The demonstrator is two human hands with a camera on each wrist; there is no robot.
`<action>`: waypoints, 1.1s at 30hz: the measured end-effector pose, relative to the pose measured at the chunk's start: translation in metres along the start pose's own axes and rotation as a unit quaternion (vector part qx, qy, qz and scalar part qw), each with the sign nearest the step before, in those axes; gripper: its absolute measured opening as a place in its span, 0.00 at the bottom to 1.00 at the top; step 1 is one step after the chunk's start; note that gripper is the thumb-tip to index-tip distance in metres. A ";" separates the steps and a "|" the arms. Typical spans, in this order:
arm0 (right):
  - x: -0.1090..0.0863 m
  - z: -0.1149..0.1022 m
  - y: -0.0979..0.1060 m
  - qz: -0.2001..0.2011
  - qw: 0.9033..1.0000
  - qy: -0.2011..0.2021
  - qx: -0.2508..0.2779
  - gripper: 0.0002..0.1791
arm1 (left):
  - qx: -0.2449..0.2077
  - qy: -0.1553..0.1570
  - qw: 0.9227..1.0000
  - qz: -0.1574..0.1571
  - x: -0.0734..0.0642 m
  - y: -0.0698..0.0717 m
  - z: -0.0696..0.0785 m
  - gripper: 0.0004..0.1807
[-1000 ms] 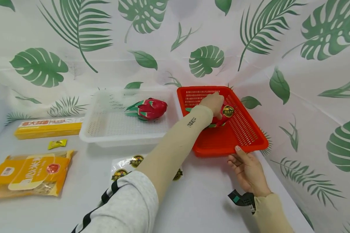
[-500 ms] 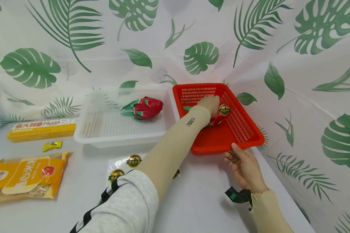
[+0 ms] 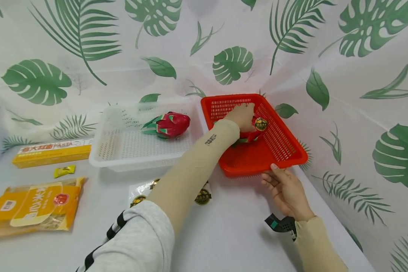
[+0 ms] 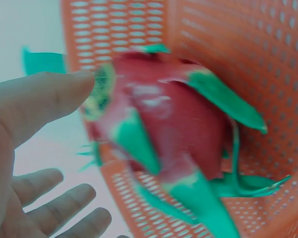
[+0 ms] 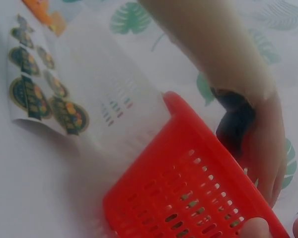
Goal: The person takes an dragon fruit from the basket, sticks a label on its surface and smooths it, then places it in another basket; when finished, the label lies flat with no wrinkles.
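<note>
- Left hand: fingers wide apart, thumb at the sticker on the dragon fruit.
- Right hand: fingers hold the red basket by its rim.

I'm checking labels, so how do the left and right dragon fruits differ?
The right dragon fruit bears a round sticker; the left dragon fruit has none visible. In the head view, the left hand partly hides the right dragon fruit; nothing covers the left dragon fruit. Both are red with green scales.
</note>
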State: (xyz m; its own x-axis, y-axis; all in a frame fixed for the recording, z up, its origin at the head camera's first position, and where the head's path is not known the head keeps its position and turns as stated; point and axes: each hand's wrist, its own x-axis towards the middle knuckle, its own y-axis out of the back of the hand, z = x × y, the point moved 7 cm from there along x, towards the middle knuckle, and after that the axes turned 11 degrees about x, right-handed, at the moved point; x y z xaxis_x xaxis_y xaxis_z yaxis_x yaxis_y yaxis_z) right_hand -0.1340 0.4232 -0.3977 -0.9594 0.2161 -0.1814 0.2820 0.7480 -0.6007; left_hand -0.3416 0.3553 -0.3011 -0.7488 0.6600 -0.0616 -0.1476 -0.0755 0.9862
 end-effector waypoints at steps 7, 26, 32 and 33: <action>-0.014 -0.001 -0.003 -0.041 0.999 0.014 -0.032 0.08 | -0.042 -0.040 0.997 0.043 -0.032 0.028 -0.013 0.40; -0.037 -0.008 -0.056 0.011 0.870 0.197 -0.451 0.19 | -0.366 -0.051 0.925 0.091 -0.271 -0.069 -0.137 0.17; -0.031 -0.004 -0.095 -0.011 0.811 0.264 -0.521 0.16 | -0.408 0.062 0.904 0.112 -0.304 -0.087 -0.211 0.18; -0.030 -0.002 -0.101 -0.015 0.806 0.271 -0.525 0.16 | -0.428 0.079 0.893 0.112 -0.309 -0.088 -0.222 0.20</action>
State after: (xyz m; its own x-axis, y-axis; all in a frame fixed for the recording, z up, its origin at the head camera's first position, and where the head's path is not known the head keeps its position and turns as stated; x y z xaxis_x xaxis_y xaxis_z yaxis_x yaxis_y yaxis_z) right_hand -0.1335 0.3427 -0.3303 -0.9074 0.2181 0.3592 0.3717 0.8151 0.4443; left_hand -0.2404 -0.0082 -0.4035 -0.8935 0.4476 0.0349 -0.3718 -0.7812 0.5014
